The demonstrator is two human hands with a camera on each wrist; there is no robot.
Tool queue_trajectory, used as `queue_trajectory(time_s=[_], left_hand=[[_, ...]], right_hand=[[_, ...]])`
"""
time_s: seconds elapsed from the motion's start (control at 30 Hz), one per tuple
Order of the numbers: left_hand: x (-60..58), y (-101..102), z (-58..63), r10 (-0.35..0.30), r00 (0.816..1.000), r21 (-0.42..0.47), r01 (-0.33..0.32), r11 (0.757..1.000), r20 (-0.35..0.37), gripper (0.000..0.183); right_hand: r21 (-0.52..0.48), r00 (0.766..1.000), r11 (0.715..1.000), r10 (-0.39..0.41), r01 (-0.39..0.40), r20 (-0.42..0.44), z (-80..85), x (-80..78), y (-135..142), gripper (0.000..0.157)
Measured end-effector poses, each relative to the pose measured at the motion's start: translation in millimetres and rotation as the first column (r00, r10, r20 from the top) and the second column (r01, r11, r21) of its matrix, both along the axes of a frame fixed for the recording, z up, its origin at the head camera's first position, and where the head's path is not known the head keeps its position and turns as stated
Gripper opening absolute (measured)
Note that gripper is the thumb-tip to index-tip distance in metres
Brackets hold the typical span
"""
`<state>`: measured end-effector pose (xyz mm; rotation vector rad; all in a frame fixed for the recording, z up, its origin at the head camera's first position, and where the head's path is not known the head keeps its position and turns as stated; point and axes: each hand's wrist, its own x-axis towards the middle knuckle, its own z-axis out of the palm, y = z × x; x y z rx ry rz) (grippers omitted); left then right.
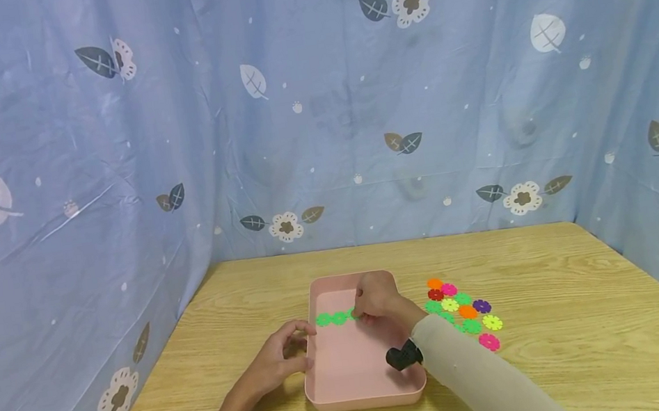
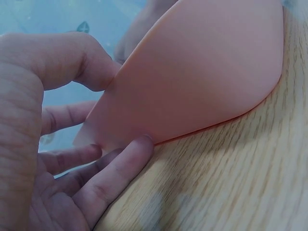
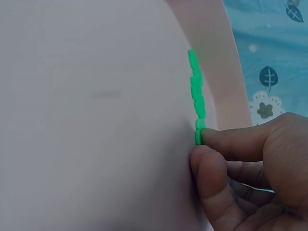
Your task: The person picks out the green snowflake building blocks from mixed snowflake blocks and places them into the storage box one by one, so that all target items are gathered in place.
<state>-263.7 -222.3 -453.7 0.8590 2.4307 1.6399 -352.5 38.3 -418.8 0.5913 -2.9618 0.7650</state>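
The pink tray [image 1: 363, 376] stands on the table, with a short row of green notched plastic discs [image 1: 338, 318] across its inside. Inside the tray, my right hand [image 1: 376, 297] pinches the green disc at the right end of this row between thumb and a finger. In the right wrist view the green discs [image 3: 196, 89] show edge-on, in line from the pinching fingertips [image 3: 209, 173]. My left hand [image 1: 278, 357] lies along the tray's left side. Its spread, bent digits touch the rim and outer wall [image 2: 202, 72].
Right of the tray lies a loose group of notched discs in several colours, among them a purple disc [image 1: 481, 306], a yellow disc [image 1: 492, 322] and a pink disc [image 1: 489, 342]. A blue patterned curtain [image 1: 348, 111] stands behind the wooden table [image 1: 576, 339] and on both sides.
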Motion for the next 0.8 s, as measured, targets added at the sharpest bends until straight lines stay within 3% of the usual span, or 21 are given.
queue_trajectory(time_s=[0.47,0.8], left_hand=[[0.1,0,-1.0,0.005,1.000,-0.003,-0.005,1.000,0.015,0.049],[0.1,-1,-1.7,-0.005,1.000,0.007,0.005,1.000,-0.016,0.048]], right_hand=[[-0.021,0.997,0.999,-0.042,0.043,0.059,5.2,2.8,2,0.029],[-0.204,0.990,0.979,0.010,0.019,0.138,22.1,5.0,16,0.019]])
